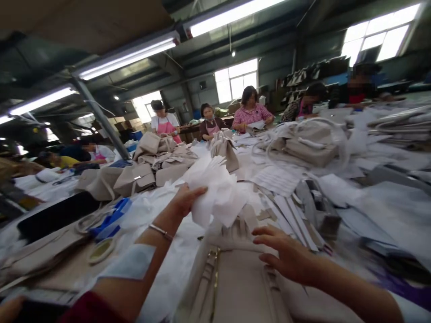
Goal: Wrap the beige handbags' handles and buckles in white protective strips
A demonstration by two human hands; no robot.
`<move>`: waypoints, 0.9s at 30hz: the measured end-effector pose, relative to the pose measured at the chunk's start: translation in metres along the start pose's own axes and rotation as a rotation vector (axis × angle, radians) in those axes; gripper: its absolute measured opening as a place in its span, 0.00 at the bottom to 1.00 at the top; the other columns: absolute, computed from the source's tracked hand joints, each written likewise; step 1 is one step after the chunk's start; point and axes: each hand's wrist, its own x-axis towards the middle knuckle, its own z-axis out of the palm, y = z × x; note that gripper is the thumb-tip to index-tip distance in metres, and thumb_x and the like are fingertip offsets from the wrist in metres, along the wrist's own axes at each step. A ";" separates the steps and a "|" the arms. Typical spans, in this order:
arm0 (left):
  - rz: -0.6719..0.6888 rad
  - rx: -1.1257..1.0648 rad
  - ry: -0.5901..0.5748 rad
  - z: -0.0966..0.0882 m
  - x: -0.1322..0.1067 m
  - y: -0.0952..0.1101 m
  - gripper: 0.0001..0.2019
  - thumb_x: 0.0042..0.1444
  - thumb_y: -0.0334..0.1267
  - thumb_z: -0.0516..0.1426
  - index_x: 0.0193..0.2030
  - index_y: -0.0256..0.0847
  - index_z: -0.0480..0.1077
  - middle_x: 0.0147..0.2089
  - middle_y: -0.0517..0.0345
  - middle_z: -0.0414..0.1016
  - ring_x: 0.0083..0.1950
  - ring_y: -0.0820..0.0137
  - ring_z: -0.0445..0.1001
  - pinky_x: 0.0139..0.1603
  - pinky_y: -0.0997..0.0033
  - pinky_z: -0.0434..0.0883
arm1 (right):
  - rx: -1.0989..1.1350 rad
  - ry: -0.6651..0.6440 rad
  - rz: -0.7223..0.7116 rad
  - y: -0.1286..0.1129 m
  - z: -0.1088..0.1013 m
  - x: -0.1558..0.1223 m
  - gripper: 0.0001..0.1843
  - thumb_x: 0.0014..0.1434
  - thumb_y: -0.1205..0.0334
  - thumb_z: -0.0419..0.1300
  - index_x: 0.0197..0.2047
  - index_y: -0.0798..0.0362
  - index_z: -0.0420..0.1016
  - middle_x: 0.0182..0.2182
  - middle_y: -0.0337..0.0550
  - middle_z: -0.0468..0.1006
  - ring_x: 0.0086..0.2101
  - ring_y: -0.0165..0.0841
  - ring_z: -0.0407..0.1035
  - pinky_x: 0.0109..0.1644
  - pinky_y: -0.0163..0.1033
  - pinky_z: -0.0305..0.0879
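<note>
My left hand point(186, 200) is closed on a bunch of thin white paper sheets point(217, 190), thumb on top, and holds them up past the far end of a beige handbag point(240, 273). The sheets fan out at their upper edge. The handbag lies in front of me, with straps and gold-coloured metal fittings on its left side. Over the bag's right side is my right hand point(284, 253), its fingers apart and nothing in it. Whether its fingertips touch the bag I cannot tell.
Finished-looking beige bags point(168, 172) are heaped at the back left, and another bag point(310, 143) lies back right. Blue strips point(111, 220) and a tape roll point(101, 251) lie left. Several people work beyond the table. Someone's hand point(11, 309) shows at the lower left.
</note>
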 end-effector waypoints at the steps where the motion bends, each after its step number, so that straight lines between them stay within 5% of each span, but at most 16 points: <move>1: 0.003 0.007 -0.016 0.018 0.025 -0.011 0.32 0.43 0.41 0.70 0.57 0.41 0.69 0.57 0.45 0.77 0.50 0.56 0.79 0.47 0.58 0.78 | 0.016 0.014 0.023 0.005 0.002 -0.001 0.16 0.58 0.64 0.61 0.51 0.53 0.76 0.57 0.56 0.73 0.56 0.45 0.69 0.61 0.51 0.66; 4: -0.007 0.098 -0.064 0.067 0.088 -0.040 0.26 0.53 0.42 0.64 0.59 0.47 0.66 0.63 0.50 0.72 0.55 0.62 0.77 0.49 0.63 0.76 | 0.078 0.030 0.110 0.016 0.010 0.002 0.15 0.58 0.64 0.60 0.49 0.54 0.77 0.55 0.56 0.75 0.55 0.45 0.70 0.60 0.52 0.67; 8: -0.101 0.242 -0.130 0.112 0.133 -0.073 0.28 0.57 0.51 0.61 0.61 0.43 0.64 0.64 0.43 0.71 0.52 0.61 0.78 0.46 0.63 0.74 | 0.144 0.059 0.203 0.028 0.021 0.003 0.14 0.59 0.63 0.60 0.48 0.54 0.78 0.53 0.56 0.77 0.54 0.45 0.72 0.59 0.53 0.67; 11: -0.158 0.394 -0.163 0.122 0.144 -0.092 0.40 0.52 0.58 0.62 0.63 0.32 0.62 0.64 0.29 0.67 0.51 0.55 0.78 0.46 0.60 0.72 | 0.170 0.073 0.212 0.036 0.026 0.001 0.14 0.58 0.64 0.60 0.48 0.53 0.78 0.52 0.55 0.78 0.53 0.45 0.72 0.59 0.52 0.68; 14: -0.093 0.553 -0.147 0.108 0.138 -0.101 0.42 0.48 0.55 0.65 0.64 0.29 0.62 0.69 0.27 0.59 0.63 0.49 0.69 0.56 0.57 0.68 | 0.189 0.082 0.235 0.039 0.022 0.000 0.13 0.58 0.64 0.60 0.47 0.53 0.78 0.51 0.53 0.79 0.51 0.44 0.73 0.58 0.51 0.68; 18: 0.023 0.732 -0.134 0.062 0.089 -0.104 0.33 0.51 0.48 0.65 0.61 0.33 0.68 0.66 0.34 0.66 0.66 0.48 0.66 0.66 0.53 0.61 | 0.207 0.060 0.336 0.037 0.013 0.010 0.12 0.59 0.64 0.58 0.45 0.53 0.78 0.43 0.48 0.81 0.43 0.40 0.75 0.48 0.45 0.72; 22: 0.064 0.848 -0.226 0.016 -0.008 -0.110 0.25 0.51 0.48 0.64 0.53 0.35 0.76 0.56 0.39 0.76 0.61 0.50 0.71 0.66 0.52 0.63 | 0.154 0.039 0.386 0.033 0.009 0.021 0.10 0.59 0.62 0.58 0.42 0.54 0.78 0.37 0.46 0.81 0.36 0.37 0.74 0.41 0.42 0.69; 27: 0.154 1.013 -0.372 -0.015 -0.116 -0.119 0.34 0.51 0.46 0.63 0.65 0.42 0.66 0.73 0.44 0.54 0.72 0.53 0.57 0.71 0.53 0.59 | 0.032 0.008 0.533 0.021 0.017 0.003 0.19 0.60 0.53 0.59 0.49 0.56 0.76 0.37 0.46 0.79 0.32 0.36 0.71 0.40 0.44 0.66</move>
